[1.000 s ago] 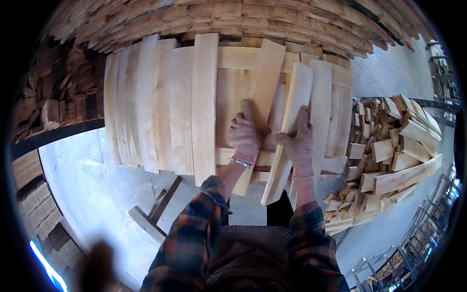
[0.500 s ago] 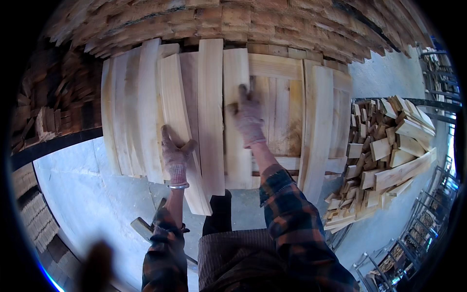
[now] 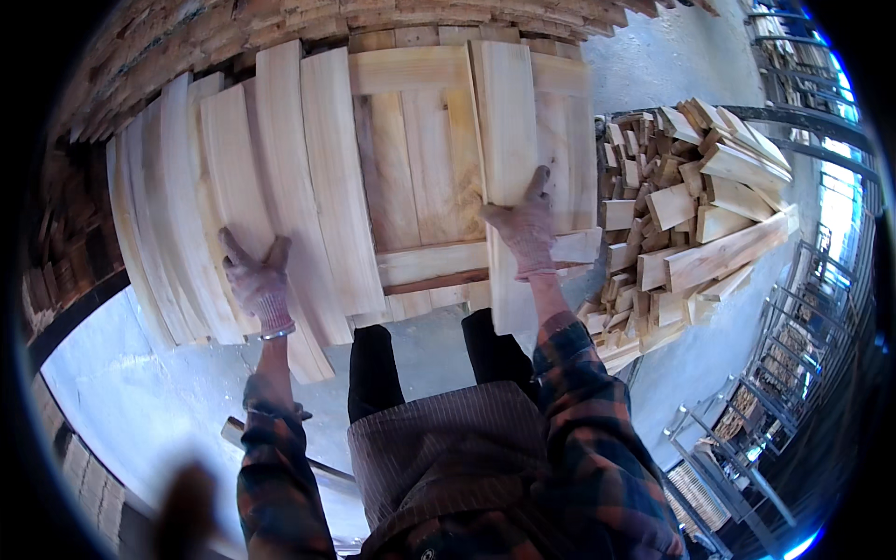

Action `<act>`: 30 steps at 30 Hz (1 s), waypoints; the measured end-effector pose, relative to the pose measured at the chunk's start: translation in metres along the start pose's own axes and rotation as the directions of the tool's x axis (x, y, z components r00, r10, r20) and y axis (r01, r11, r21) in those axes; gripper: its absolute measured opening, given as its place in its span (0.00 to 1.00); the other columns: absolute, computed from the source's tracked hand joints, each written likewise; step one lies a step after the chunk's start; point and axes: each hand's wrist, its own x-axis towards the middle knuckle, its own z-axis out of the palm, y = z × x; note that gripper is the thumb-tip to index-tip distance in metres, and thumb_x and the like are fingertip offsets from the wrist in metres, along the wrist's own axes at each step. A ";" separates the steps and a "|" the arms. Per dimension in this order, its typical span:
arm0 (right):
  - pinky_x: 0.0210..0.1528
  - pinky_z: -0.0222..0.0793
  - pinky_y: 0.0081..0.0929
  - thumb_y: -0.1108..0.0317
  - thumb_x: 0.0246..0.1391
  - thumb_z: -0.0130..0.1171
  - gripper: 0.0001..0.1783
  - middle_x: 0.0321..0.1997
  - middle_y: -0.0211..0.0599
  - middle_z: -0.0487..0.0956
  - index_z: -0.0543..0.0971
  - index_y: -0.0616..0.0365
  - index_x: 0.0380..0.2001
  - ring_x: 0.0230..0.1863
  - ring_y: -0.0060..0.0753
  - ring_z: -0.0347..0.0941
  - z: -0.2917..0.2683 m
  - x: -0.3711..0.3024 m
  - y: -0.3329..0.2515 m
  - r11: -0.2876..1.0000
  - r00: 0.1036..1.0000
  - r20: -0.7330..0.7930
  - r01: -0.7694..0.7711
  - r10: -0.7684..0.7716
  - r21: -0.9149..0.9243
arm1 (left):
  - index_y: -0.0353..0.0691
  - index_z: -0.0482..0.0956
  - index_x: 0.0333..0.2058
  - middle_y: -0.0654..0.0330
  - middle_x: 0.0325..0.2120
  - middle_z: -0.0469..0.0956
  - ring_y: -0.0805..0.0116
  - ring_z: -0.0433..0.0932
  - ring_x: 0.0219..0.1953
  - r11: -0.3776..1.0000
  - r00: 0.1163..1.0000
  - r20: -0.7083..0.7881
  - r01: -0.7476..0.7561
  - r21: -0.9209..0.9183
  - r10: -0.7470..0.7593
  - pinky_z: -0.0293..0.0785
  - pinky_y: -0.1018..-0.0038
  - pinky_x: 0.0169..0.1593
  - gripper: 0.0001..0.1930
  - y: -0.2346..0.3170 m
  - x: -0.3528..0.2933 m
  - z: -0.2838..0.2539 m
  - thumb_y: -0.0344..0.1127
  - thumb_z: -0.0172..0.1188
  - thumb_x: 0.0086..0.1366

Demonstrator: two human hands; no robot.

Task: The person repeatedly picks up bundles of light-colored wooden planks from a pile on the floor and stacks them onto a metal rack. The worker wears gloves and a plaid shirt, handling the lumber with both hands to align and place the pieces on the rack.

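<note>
The person is standing over a low wooden frame (image 3: 439,266) with pale boards laid across it, and both gloved hands are resting on boards. The left hand (image 3: 257,280), at about eight o'clock from the middle of the view, is lying open with its fingers spread and pressing flat on a slanted plank (image 3: 245,201) that is leaning among a fan of similar planks (image 3: 177,224) at nine to ten o'clock; it is not wrapping around anything. The right hand (image 3: 525,224), near the middle and slightly toward three o'clock, is curling its fingers over the left edge of a long upright board (image 3: 509,112) that is running from twelve o'clock down toward six o'clock; the thumb is sitting on the board's face, so the hand is gripping that board. This board is lying on top of the frame's cross rail (image 3: 485,257), just beside the neighbouring boards and touching them. At three o'clock a heap of short offcuts (image 3: 695,205) is lying well apart from the hands on the grey concrete floor (image 3: 131,392). Along twelve o'clock a stacked wall of timber (image 3: 280,19) is curving behind the frame. The plaid sleeves and dark trousers are entering from six o'clock.
</note>
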 end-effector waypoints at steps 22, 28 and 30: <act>0.47 0.69 0.21 0.76 0.40 0.56 0.46 0.55 0.41 0.73 0.55 0.62 0.67 0.48 0.29 0.72 -0.004 -0.022 -0.048 0.422 0.796 0.442 -0.262 -0.413 0.868 | 0.34 0.57 0.63 0.63 0.28 0.66 0.74 0.66 0.27 0.426 0.984 -0.073 0.003 -0.905 -0.160 0.67 0.74 0.31 0.45 -0.061 -0.025 -0.031 0.39 0.66 0.47; 0.42 0.69 0.19 0.79 0.38 0.55 0.48 0.51 0.35 0.72 0.53 0.64 0.67 0.41 0.25 0.70 -0.019 -0.037 -0.047 0.410 0.718 0.509 -0.332 -0.474 0.850 | 0.36 0.65 0.46 0.58 0.30 0.69 0.64 0.74 0.31 -0.199 0.907 0.211 0.146 -0.969 -0.363 0.75 0.68 0.36 0.24 -0.134 -0.131 -0.020 0.38 0.59 0.51; 0.42 0.69 0.20 0.78 0.37 0.56 0.49 0.50 0.35 0.72 0.53 0.64 0.67 0.41 0.25 0.70 -0.018 -0.039 -0.056 0.432 0.690 0.524 -0.326 -0.499 0.841 | 0.38 0.66 0.40 0.59 0.28 0.69 0.64 0.74 0.29 -0.356 0.830 0.333 0.176 -0.918 -0.447 0.76 0.67 0.33 0.20 -0.155 -0.154 0.013 0.40 0.61 0.52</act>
